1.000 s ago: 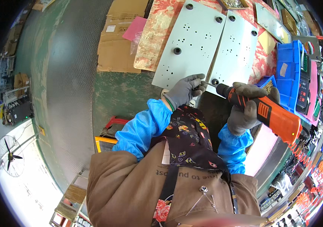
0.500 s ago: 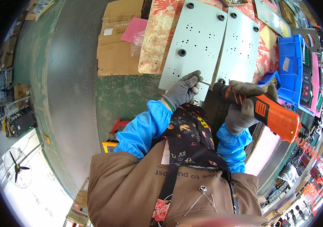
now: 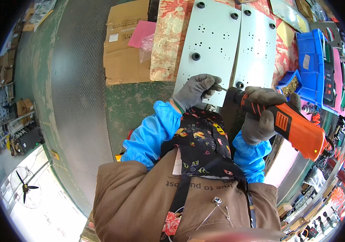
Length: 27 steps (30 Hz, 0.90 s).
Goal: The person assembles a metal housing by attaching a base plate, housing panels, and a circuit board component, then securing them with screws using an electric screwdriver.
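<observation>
In my gloved right hand (image 3: 261, 123) is an orange and black electric screwdriver (image 3: 295, 127), its nose pointing left. The thin bit (image 3: 224, 89) reaches to the fingertips of my gloved left hand (image 3: 194, 92), which are pinched at its end. Whatever small thing lies between them is hidden. Below and beyond my hands lie two pale grey metal panels, a left panel (image 3: 209, 44) and a right panel (image 3: 255, 52), side by side with a narrow gap. Both have small holes and round black feet, one foot (image 3: 196, 56) on the left panel, another (image 3: 240, 85) near the screwdriver's nose.
Right of the panels, a small blue bin (image 3: 290, 85) holds brass-coloured small parts, next to a larger blue crate (image 3: 307, 60). Flattened cardboard (image 3: 126, 44) with a pink sheet (image 3: 142, 34) lies to the left. A coiled orange hose (image 3: 338, 195) hangs at far right.
The view has shifted slightly, so the panels and bins sit a little differently. My left fingers remain at the bit's end, and the screwdriver's back end appears slightly lower and farther right.
</observation>
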Each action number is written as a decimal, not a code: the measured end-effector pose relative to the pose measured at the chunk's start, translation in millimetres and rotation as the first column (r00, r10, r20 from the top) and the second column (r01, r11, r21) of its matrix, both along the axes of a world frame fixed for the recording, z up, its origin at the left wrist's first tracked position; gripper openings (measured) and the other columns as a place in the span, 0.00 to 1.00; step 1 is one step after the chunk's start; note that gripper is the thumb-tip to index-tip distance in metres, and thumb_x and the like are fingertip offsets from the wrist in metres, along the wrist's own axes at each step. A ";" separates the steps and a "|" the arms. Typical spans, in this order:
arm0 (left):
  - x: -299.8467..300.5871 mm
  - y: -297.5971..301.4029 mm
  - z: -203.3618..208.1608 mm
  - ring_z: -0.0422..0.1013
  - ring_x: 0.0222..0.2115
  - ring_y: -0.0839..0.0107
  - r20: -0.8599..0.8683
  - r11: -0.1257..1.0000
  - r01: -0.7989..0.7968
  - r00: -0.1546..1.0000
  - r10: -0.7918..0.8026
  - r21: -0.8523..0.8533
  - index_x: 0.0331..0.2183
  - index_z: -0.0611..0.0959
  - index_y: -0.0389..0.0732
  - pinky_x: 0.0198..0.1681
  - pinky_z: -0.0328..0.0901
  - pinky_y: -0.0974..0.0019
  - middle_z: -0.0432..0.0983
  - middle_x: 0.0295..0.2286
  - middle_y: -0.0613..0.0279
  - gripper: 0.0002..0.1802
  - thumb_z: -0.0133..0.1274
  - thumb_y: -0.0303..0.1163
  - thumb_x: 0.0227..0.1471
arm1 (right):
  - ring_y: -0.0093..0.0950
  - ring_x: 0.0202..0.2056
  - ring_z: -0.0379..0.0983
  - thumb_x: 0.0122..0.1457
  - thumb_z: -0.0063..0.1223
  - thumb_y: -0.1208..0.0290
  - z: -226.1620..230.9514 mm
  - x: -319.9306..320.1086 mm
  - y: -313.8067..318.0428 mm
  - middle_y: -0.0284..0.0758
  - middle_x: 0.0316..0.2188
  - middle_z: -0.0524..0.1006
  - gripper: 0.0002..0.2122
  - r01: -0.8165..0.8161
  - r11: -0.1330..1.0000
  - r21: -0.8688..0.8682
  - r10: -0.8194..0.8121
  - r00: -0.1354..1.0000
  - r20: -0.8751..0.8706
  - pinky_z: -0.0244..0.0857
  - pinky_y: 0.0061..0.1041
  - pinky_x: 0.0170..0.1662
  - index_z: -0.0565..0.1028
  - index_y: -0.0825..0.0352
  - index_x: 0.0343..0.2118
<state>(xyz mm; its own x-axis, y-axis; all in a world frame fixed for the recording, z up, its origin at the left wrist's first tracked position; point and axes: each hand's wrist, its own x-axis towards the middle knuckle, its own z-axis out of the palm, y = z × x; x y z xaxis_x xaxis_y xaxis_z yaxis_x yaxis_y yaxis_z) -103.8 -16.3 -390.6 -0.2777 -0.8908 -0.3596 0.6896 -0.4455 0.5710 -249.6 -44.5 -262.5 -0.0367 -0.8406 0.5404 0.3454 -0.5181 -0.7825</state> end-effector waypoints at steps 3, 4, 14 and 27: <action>11.3 -9.3 11.6 0.63 0.21 0.86 0.097 0.995 0.068 0.993 -0.061 -0.069 0.38 0.78 0.37 0.23 0.59 0.81 0.77 0.26 0.64 0.21 0.49 0.47 0.54 | 0.32 0.24 0.71 0.52 0.50 0.67 8.4 2.5 -4.7 0.38 0.27 0.71 0.30 -0.013 0.996 -0.084 0.012 1.000 -0.020 0.70 0.39 0.30 0.52 0.62 0.58; 15.7 -13.2 14.5 0.63 0.20 0.86 0.148 0.989 0.104 0.985 -0.087 -0.106 0.38 0.78 0.37 0.23 0.59 0.81 0.77 0.25 0.65 0.22 0.49 0.48 0.54 | 0.32 0.24 0.71 0.53 0.49 0.66 9.9 1.3 -8.0 0.38 0.27 0.72 0.29 -0.042 0.993 -0.112 0.042 0.999 -0.007 0.71 0.39 0.30 0.53 0.63 0.58; 49.2 -46.9 38.0 0.60 0.19 0.87 0.514 0.915 0.164 0.856 0.054 -0.368 0.53 0.69 0.41 0.22 0.55 0.81 0.74 0.22 0.71 0.33 0.41 0.57 0.55 | 0.37 0.25 0.71 0.49 0.46 0.57 22.4 -7.8 -16.7 0.40 0.23 0.71 0.21 0.215 0.968 -0.131 -0.211 0.977 0.041 0.69 0.41 0.35 0.67 0.70 0.41; 58.1 -52.6 -37.1 0.74 0.27 0.62 0.945 0.907 0.311 -0.072 0.319 -0.283 0.43 0.77 0.50 0.29 0.67 0.62 0.78 0.26 0.60 0.23 0.57 0.45 0.44 | 0.34 0.27 0.73 0.51 0.53 0.60 14.0 -34.5 -11.4 0.41 0.27 0.73 0.32 0.333 0.943 -0.017 -0.334 0.942 -0.026 0.72 0.41 0.36 0.52 0.65 0.56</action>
